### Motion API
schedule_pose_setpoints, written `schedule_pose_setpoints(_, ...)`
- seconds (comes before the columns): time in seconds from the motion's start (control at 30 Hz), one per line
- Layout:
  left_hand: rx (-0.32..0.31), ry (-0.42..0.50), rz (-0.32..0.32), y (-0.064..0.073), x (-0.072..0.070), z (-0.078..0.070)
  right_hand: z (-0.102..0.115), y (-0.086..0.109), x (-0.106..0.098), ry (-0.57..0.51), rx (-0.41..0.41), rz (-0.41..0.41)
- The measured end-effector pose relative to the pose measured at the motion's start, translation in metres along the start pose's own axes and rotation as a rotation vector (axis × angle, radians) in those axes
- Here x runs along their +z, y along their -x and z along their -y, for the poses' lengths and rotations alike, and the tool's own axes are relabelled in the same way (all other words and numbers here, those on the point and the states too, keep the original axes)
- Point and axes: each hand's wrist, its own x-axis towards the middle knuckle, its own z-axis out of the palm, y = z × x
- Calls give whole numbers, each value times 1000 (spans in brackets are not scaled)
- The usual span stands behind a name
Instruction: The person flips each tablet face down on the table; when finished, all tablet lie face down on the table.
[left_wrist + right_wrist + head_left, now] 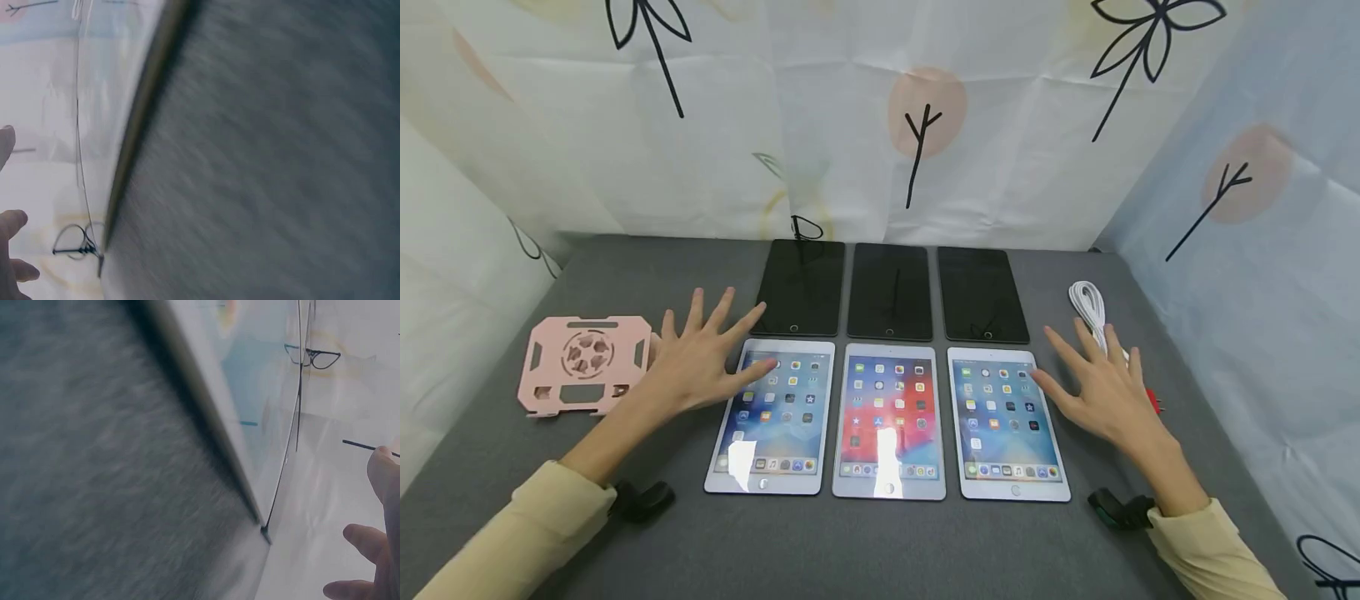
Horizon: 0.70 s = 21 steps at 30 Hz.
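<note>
Three white tablets (889,421), icon labels (880,386) too small to read, lie before three dark tablets (891,292), left hand (703,362) and right hand (1103,390) on either side, fingers (695,314) spread wide.

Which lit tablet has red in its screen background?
The middle white tablet: its background is largely red, while the left white tablet and right white tablet have bluish ones.

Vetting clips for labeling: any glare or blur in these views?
Head view: mostly sharp, but bright glare low on the front left tablet and front middle tablet; left wrist view: gray tabletop blurred; right wrist view: tabletop also soft, backdrop sheet clearer.
</note>
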Motion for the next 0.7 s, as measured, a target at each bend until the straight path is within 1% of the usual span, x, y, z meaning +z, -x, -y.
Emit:
schedule_pose_setpoints(0.17, 32, 16, 30, -10, -2, -16, 6, -10, -1, -20, -9, 37)
schedule_pose_setpoints(0.27, 68, 33, 32, -18, -3, -29, 10, -16, -1, -45, -7, 70)
schedule_pose_setpoints(0.47, 147, 67, 48, -35, -1, -62, 18, -28, 3, -70, 2, 131)
schedule_pose_setpoints(0.6, 186, 80, 55, -45, 3, -81, 20, -33, 4, -82, 7, 161)
schedule_pose_setpoints(0.7, 201, 104, 74, -54, 6, -93, 19, -36, 5, -93, 14, 179)
